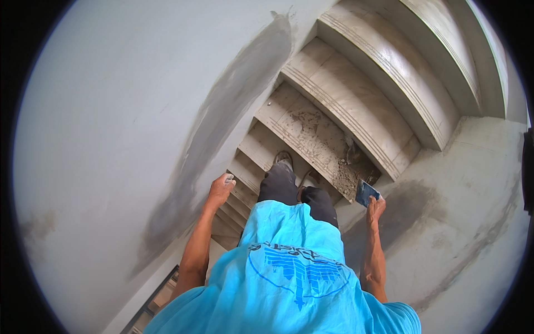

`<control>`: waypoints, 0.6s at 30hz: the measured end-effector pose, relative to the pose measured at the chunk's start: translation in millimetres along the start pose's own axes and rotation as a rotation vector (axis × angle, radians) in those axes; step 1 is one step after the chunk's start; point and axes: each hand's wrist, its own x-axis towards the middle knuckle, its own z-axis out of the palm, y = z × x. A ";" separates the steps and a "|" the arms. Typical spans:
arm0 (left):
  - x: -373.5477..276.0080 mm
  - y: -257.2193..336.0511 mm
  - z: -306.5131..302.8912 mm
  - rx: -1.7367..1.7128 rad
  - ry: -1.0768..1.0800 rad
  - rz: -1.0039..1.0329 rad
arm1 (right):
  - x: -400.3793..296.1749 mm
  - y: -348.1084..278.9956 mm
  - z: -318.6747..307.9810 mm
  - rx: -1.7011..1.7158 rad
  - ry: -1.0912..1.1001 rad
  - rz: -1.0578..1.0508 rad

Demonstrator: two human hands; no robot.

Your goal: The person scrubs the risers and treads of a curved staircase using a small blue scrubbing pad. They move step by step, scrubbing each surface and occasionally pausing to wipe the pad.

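My right hand (376, 207) grips a flat dark blue plate-like hand tool (366, 193) with pale smears, perhaps a plasterer's scraper. The tool is over the right end of a stair tread (306, 119) strewn with grey mortar crumbs. To the left, my left hand (221, 190) hangs beside the wall with its fingers curled in. Its fingertips look whitish, and I see no tool in it. A long dark grey damp-looking patch of plaster (221, 112) runs along the left wall. Another dark patch (400, 208) marks the right wall, near my right hand.
Stone-like steps with grooved nosings (367, 46) rise ahead, and more steps (233, 204) descend at lower left. My shoes (283, 157) stand on a step below the littered tread. A crumpled clear plastic piece (352, 151) lies among the debris. Walls (104, 104) flank both sides.
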 end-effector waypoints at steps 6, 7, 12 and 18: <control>51.9 17.3 55.8 0.178 -0.028 0.163 | -26.4 6.7 4.2 0.074 0.067 0.136; 59.6 23.7 67.0 0.267 -0.024 0.207 | -28.4 -5.7 8.5 0.092 0.079 0.155; 87.8 53.0 111.1 0.328 -0.144 0.271 | 5.5 -81.2 22.9 0.105 0.094 -0.008; 115.4 39.0 118.7 0.465 -0.192 0.459 | 107.1 -166.8 72.9 -0.080 0.117 -0.125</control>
